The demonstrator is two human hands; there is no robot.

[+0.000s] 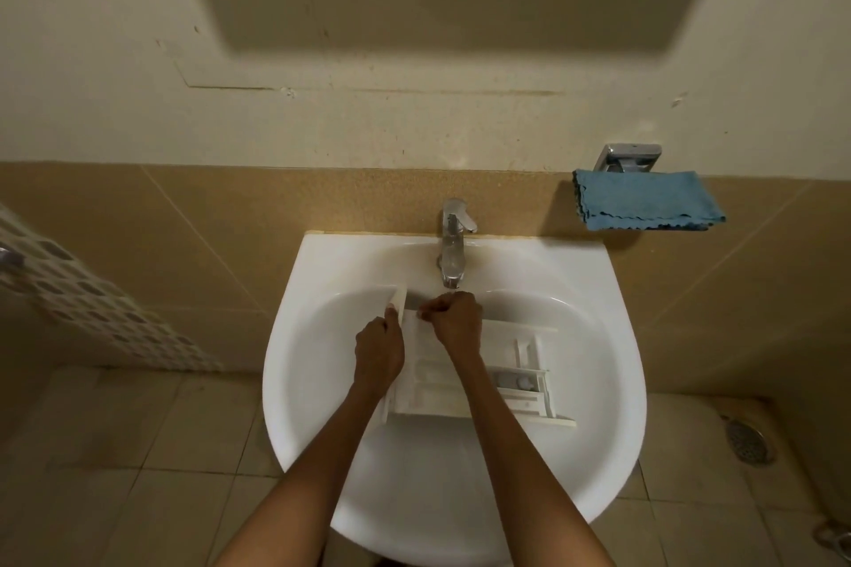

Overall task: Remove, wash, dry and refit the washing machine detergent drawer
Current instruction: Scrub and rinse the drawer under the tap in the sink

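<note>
The detergent drawer (520,364) is being held in the bowl of the sink (617,336), centre frame, just below the tap (453,244), presumably so its compartments can be reached by water. Its front panel (399,302) is being gripped by the left hand (378,352) to steady it, while the right hand (456,320) is being pressed, fingers curled, on its upper edge; whether anything is pinched there cannot be told.

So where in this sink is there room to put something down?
Bare room: the bowl's near part, between the white plastic detergent drawer and the front rim of the white ceramic basin; the left slope, between the left hand and the rim; the ledge either side of the chrome tap. Crowded: below the tap, where the right hand also holds the drawer.
</note>
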